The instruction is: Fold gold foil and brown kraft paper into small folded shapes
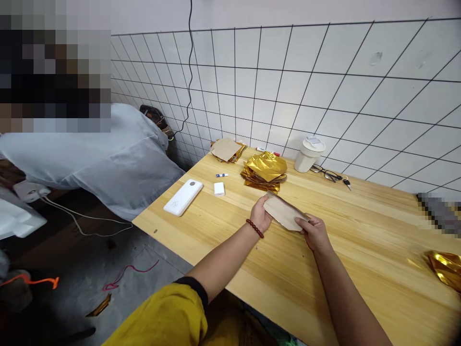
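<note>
Between my two hands, over the wooden table, is a sheet of foil paper with its dull tan side showing. My left hand, with a dark red bead bracelet at the wrist, grips its left edge; part of those fingers is hidden behind the sheet. At the right end, my right hand pinches the paper with the thumb on top. Just beyond my hands lies a stack of crumpled gold foil sheets. Farther back left sits another pile, topped by a tan sheet.
A white power bank, a small white adapter and a small blue-and-white tube lie left. Along the wall stand a lidded cup, glasses and keys. Gold foil is at right. A person in white is at left.
</note>
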The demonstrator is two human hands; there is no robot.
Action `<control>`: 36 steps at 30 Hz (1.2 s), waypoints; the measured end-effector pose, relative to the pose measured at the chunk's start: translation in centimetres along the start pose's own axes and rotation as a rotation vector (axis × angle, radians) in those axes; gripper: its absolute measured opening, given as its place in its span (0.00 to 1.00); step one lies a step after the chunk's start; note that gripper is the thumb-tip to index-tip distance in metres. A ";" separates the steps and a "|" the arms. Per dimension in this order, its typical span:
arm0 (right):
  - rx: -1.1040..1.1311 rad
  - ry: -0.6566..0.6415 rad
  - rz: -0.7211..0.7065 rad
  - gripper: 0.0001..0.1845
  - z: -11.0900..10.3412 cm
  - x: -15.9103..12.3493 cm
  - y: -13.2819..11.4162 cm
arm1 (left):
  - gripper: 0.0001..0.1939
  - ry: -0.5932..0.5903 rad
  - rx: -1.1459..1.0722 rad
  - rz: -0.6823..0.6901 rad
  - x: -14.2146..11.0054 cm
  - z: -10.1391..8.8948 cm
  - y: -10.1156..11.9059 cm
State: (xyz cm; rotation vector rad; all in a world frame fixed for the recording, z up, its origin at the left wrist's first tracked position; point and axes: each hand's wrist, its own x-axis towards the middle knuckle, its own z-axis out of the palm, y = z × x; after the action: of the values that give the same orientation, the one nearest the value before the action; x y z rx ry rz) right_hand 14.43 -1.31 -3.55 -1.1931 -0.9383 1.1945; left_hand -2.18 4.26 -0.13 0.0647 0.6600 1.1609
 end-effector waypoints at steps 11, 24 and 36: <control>-0.059 -0.060 -0.029 0.18 -0.2 0.1 0.1 | 0.12 -0.061 0.052 -0.012 0.9 -0.9 0.1; -0.040 0.010 -0.032 0.20 0.6 0.0 -0.6 | 0.23 -0.309 0.418 0.066 -1.3 -0.9 -1.3; 0.049 -0.016 0.009 0.17 0.5 -0.1 -0.5 | 0.23 -0.189 0.309 0.088 -1.1 -0.6 -1.4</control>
State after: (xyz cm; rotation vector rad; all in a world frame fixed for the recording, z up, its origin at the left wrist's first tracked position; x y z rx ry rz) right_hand 14.02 -1.27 -3.01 -1.1516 -0.9118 1.2285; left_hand -1.61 2.58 -0.59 0.4639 0.6679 1.1130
